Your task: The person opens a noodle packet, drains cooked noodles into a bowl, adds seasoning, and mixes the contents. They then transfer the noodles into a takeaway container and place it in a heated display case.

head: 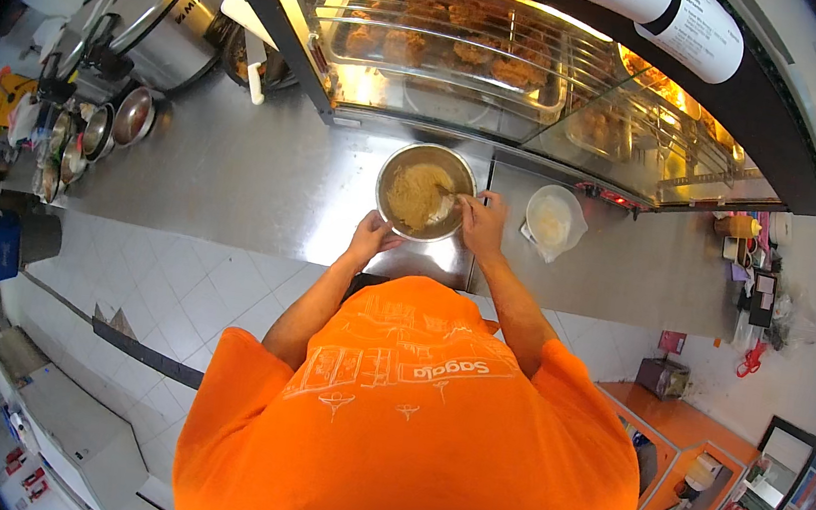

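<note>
A round stainless steel bowl [421, 238] sits on the steel counter [251, 177] before me. Inside it is a heap of tan, powdery or mashed mixture [415, 189], with a paler patch at its right side. My left hand [370, 239] steadies the bowl at its lower left rim. In my right hand [482, 224], at the opposite side, is a spoon [450, 192] whose lower end dips into the mixture. Right of that hand, a translucent plastic tub [555, 221] holds something pale. Beneath it, part of a white object shows.
A lit glass food warmer [431, 118] with fried pieces [469, 50] spans the counter's back. At the left are a large cooker [166, 23], a white-handled knife [255, 80] and several metal bowls [133, 116]. Red scissors [751, 360] hang at the right.
</note>
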### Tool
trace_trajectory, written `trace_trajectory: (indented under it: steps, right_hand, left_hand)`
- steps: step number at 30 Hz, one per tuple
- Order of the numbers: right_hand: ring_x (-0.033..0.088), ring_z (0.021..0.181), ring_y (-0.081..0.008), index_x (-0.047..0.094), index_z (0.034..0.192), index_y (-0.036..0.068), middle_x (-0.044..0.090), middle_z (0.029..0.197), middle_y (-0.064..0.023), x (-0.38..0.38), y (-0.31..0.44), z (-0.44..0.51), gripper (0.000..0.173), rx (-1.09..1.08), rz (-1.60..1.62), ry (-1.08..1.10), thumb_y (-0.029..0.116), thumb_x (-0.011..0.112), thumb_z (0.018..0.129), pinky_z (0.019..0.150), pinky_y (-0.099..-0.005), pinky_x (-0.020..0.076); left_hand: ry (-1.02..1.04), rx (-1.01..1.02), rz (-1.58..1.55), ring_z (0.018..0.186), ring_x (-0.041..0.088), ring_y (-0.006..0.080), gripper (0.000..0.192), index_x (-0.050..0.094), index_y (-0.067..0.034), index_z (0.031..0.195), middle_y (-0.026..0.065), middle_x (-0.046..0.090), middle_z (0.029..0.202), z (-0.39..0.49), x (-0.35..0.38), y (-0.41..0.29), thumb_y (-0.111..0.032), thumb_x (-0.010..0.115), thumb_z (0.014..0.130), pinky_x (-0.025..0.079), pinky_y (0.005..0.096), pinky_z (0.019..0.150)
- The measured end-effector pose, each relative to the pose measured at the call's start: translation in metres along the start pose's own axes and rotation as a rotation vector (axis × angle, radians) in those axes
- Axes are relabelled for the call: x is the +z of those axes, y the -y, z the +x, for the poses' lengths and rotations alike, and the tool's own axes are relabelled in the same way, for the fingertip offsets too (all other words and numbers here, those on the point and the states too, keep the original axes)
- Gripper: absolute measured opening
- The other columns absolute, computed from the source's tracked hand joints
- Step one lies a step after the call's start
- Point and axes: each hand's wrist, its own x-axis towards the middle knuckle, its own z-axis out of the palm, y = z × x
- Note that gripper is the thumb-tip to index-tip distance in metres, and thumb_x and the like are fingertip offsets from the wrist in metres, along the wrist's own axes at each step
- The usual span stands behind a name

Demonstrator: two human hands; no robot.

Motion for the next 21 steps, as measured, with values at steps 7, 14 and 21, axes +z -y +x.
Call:
trace_trajectory:
  steps: [7,14,21]
  right_hand:
    - [0.055,0.098,-0.0229,0.077,0.096,0.015,0.074,0.084,0.0005,0.017,-0.021,0.025,0.024,0.178,-0.130,-0.127,0.026,0.056,0.096,0.087,-0.0401,0.0424]
    - [0.052,0.092,-0.0204,0.078,0.090,0.014,0.074,0.081,0.0029,0.050,-0.014,0.043,0.030,0.360,0.286,0.217,0.033,0.056,0.097,0.089,-0.0394,0.0382]
    - [0.053,0.098,-0.0270,0.077,0.096,0.015,0.067,0.089,-0.0070,-0.006,-0.003,-0.007,0.022,-0.004,-0.074,0.222,0.028,0.060,0.091,0.088,-0.0448,0.0371]
  left_hand:
    - [0.008,0.030,0.001,0.098,0.069,0.0336,0.014,0.042,-0.002,0.108,0.0208,0.059,0.112,-0.001,0.001,0.001,-0.008,0.053,0.100,0.062,0.0409,0.087]
    - [-0.011,0.005,-0.019,0.095,0.069,0.0316,0.014,0.043,-0.002,0.110,0.0179,0.058,0.109,-0.003,0.002,-0.007,-0.009,0.052,0.101,0.062,0.0399,0.084]
    - [-0.015,-0.018,-0.075,0.094,0.069,0.0298,0.014,0.044,-0.002,0.112,0.0167,0.058,0.108,-0.004,0.001,-0.003,-0.009,0.050,0.101,0.062,0.0399,0.083]
